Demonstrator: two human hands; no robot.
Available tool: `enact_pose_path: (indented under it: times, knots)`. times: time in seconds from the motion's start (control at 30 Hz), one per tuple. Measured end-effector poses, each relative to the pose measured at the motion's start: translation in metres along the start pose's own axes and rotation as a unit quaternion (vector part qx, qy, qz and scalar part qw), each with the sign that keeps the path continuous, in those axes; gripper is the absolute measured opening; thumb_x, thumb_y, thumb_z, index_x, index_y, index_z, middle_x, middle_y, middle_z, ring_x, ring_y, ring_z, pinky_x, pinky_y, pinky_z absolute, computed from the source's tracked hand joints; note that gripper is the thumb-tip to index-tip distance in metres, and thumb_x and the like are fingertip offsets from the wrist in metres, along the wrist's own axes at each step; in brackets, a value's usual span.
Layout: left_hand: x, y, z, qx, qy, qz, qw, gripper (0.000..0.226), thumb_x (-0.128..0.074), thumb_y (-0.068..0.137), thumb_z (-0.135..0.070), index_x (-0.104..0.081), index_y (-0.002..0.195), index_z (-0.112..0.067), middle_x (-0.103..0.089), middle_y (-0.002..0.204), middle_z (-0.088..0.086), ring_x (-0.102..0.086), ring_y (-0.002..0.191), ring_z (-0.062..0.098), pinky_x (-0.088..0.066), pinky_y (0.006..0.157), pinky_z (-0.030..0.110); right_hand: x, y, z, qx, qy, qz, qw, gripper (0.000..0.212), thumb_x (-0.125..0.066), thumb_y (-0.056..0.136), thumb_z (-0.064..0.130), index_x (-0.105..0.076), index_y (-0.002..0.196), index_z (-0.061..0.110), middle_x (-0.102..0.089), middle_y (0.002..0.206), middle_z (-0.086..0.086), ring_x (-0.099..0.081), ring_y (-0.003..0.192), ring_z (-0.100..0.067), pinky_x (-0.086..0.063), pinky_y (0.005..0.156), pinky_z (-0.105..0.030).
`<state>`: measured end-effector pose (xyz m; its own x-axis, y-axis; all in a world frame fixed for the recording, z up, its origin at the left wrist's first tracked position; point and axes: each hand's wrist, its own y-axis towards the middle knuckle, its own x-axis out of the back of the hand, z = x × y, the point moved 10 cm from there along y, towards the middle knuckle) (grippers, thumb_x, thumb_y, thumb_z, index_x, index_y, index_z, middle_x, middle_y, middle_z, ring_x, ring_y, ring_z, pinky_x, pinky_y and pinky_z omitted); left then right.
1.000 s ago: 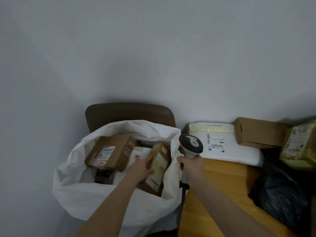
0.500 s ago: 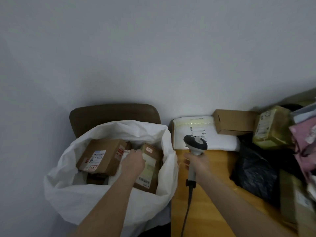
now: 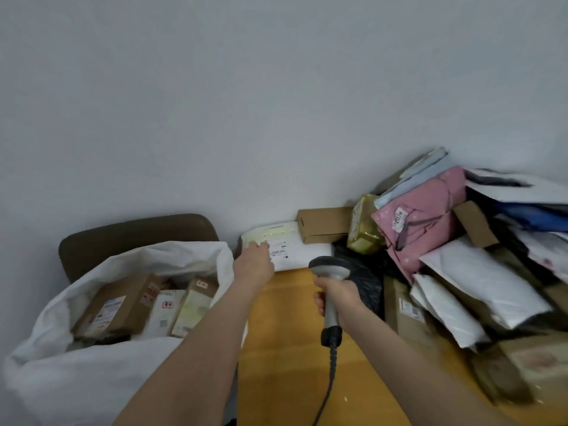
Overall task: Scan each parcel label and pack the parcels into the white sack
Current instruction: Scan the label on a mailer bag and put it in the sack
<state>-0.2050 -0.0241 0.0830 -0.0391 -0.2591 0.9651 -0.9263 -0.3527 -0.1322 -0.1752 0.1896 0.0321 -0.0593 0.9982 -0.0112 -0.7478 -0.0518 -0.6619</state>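
White parcel point(image 3: 307, 253) under left grip point(image 3: 254, 267)

Dim, flat light; soft blur, warped edges.

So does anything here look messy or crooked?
Yes: the heap of parcels at the right of the wooden table is jumbled. The pink plastic mailer bag leans tilted over white padded envelopes that lie slanted. Nothing looks torn or spilled.
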Motion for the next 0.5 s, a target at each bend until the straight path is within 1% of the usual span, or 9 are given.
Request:
enact_pose_path:
  times: [0.07,0.2,0.27,0.33,0.37,0.5]
  knots:
    - [-0.007,-0.018,-0.044,-0.018,-0.004,0.0,1.0,0.043,-0.048,0.094,-0.021,-0.042,0.137,-0.018,-0.045,0.132,0.008,-0.049,0.118,0.026,-0.044,0.082,0.036,0.045,-0.007,0.002,0.013,-0.014,-0.011,1.0,0.017,-0.069,0.086,0.012,-0.064,0.076,-0.001,-0.058,0.048,-0.007,-0.05,0.038,-0.017,-0.043,0.041,-0.025]
    - [-0.026,-0.061,-0.136,-0.05,-0.007,0.006,0.999,0.04,-0.047,0.095,-0.022,-0.043,0.135,-0.018,-0.048,0.128,0.008,-0.05,0.115,0.026,-0.045,0.086,0.037,0.139,-0.023,0.0,0.032,-0.019,-0.027,0.999,0.015,-0.068,0.085,0.011,-0.062,0.078,0.0,-0.056,0.046,-0.007,-0.049,0.037,-0.017,-0.041,0.041,-0.024]
    - [-0.037,-0.08,-0.18,-0.068,-0.002,0.015,0.998,0.042,-0.048,0.094,-0.024,-0.043,0.135,-0.018,-0.047,0.128,0.008,-0.049,0.117,0.027,-0.045,0.087,0.039,0.186,-0.032,-0.001,0.038,-0.019,-0.044,0.998,0.015,-0.069,0.083,0.013,-0.062,0.077,0.001,-0.057,0.048,-0.007,-0.05,0.041,-0.019,-0.044,0.046,-0.027]
    - [-0.046,-0.096,-0.221,-0.088,0.001,0.023,0.996,0.044,-0.05,0.094,-0.026,-0.043,0.136,-0.018,-0.047,0.13,0.008,-0.048,0.119,0.028,-0.045,0.089,0.04,0.228,-0.038,0.004,0.049,-0.027,-0.059,0.997,0.018,-0.07,0.082,0.016,-0.062,0.073,0.002,-0.059,0.054,-0.01,-0.052,0.048,-0.022,-0.045,0.054,-0.031]
    - [-0.049,-0.102,-0.239,-0.097,0.002,0.026,0.995,0.044,-0.05,0.093,-0.026,-0.043,0.136,-0.018,-0.047,0.13,0.008,-0.048,0.119,0.027,-0.046,0.089,0.04,0.247,-0.041,0.007,0.056,-0.027,-0.065,0.996,0.019,-0.069,0.082,0.015,-0.061,0.071,0.001,-0.059,0.054,-0.011,-0.051,0.048,-0.023,-0.045,0.055,-0.031]
    - [-0.053,-0.114,-0.303,-0.131,-0.002,0.027,0.991,0.041,-0.05,0.092,-0.023,-0.045,0.132,-0.015,-0.048,0.127,0.009,-0.051,0.114,0.028,-0.047,0.084,0.038,0.312,-0.043,0.025,0.074,-0.005,-0.104,0.992,0.014,-0.067,0.083,0.009,-0.06,0.077,-0.001,-0.058,0.046,-0.009,-0.05,0.039,-0.019,-0.043,0.045,-0.026]
